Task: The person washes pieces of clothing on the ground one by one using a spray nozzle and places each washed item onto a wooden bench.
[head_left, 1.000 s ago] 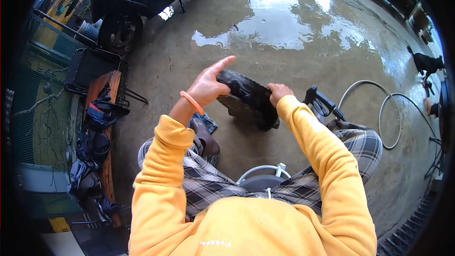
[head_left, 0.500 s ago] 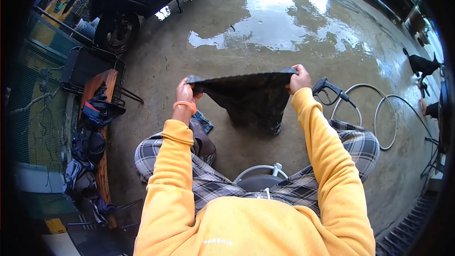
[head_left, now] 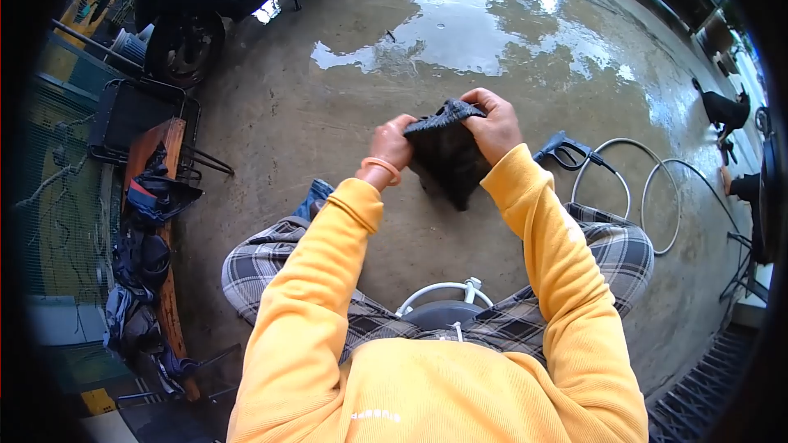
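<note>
A dark, wet-looking cloth (head_left: 450, 156) hangs between my two hands above the concrete floor, its top edge bunched and its lower part narrowing downward. My left hand (head_left: 391, 141), with an orange band at the wrist, is closed on the cloth's left top corner. On the right top edge, my right hand (head_left: 496, 125) grips the cloth with bent fingers. Just right of my right forearm, a black spray gun (head_left: 566, 150) with a pale hose (head_left: 630, 144) lies by my knee.
A wooden bench (head_left: 168, 254) with dark clothes (head_left: 141, 258) stands at left, beside a black folding chair (head_left: 135, 119). A scooter (head_left: 185, 49) is at upper left. A black animal (head_left: 724, 109) and a person's foot (head_left: 727, 180) are at right. Puddles (head_left: 460, 20) cover the floor ahead.
My hands have come close together, and the cloth that was stretched wide between them is now gathered and narrow. The view has shifted slightly.
</note>
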Motion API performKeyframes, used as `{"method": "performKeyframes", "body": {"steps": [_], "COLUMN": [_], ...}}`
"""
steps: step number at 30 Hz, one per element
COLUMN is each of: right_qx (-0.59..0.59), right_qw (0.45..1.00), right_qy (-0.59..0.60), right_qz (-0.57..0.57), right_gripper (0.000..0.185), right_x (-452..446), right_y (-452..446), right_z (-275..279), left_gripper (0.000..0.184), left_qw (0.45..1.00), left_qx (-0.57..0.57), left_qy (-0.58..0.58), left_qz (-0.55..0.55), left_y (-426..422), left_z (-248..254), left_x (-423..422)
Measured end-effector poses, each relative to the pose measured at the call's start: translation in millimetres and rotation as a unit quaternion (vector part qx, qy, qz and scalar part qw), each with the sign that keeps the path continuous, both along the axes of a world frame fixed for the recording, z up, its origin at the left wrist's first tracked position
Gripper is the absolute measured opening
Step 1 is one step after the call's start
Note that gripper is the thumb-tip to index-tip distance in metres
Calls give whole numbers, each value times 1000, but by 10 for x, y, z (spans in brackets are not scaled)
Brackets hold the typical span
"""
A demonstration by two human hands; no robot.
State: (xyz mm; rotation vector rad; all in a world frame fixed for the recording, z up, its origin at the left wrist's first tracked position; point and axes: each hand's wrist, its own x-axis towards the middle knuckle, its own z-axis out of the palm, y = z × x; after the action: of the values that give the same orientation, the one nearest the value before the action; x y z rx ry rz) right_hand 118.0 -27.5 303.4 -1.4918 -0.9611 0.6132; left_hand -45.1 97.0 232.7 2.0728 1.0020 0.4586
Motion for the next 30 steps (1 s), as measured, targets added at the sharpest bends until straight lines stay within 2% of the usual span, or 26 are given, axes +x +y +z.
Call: {"method": "performKeyframes", "body": {"steps": [1,2,3,6,7,8,10,11,12,13,14,15,17,18,20,22,24,26,27,29,30], "right_qx": [-58,-140,-159,-172,-157,-149,-221,-222,-351,-465,-498,-454,-356,-307,-238,-172,-82,-42,-1,-39,-33], "right_qw": [993,978,961,904,894,880,831,832,857,852,863,875,916,932,955,937,944,934,920,941,925], "right_qy": [-96,-146,-220,-382,-407,-435,-483,-482,-350,-207,-63,-132,-149,-159,-133,-282,-298,-339,-378,-334,-377], "right_qz": [-27,-47,-54,-90,-104,-120,-164,-164,-145,-121,-64,-101,-106,-105,-116,-116,-117,-108,-100,-23,10], "right_gripper": [16,18,18,17,17,18,19,19,19,20,21,23,21,21,20,28,23,21,21,24,24], "right_x": [119,204,326,700,768,824,856,866,913,991,1164,1385,1621,1731,1649,1843,1604,1342,1210,926,841], "right_y": [-75,-143,-200,-360,-415,-447,-499,-475,-401,-286,-107,104,644,913,1182,1439,1306,1114,995,731,626], "right_z": [38,90,-21,-634,-722,-810,-905,-947,-958,-977,-1000,-1276,-969,-803,87,469,950,1062,1044,789,452], "left_gripper": [24,31,36,39,39,39,39,39,37,37,36,36,34,33,32,31,31,33,35,36,36], "left_qw": [994,991,985,993,993,991,991,989,988,984,974,974,937,928,930,948,957,925,923,908,896], "left_qx": [54,61,35,32,71,109,102,96,120,124,129,133,175,182,208,238,237,360,376,417,440], "left_qy": [-85,-117,-158,-99,-83,-68,-72,-79,-30,48,126,124,248,257,205,93,25,11,24,39,42], "left_qz": [32,35,59,63,45,27,52,75,92,115,137,138,174,196,222,189,169,122,82,-4,-49], "left_y": [57,156,173,150,100,101,284,419,649,890,1102,1260,1557,1730,2009,2249,1996,1798,1643,1299,1118], "left_z": [120,259,526,1244,1428,1507,1508,1504,1399,1233,1123,1116,1182,1288,1598,1913,2346,2417,2362,2094,1812], "left_x": [6,-56,-87,-288,-368,-436,-550,-605,-648,-680,-702,-715,-730,-719,-732,-819,-814,-894,-943,-1052,-1127]}}
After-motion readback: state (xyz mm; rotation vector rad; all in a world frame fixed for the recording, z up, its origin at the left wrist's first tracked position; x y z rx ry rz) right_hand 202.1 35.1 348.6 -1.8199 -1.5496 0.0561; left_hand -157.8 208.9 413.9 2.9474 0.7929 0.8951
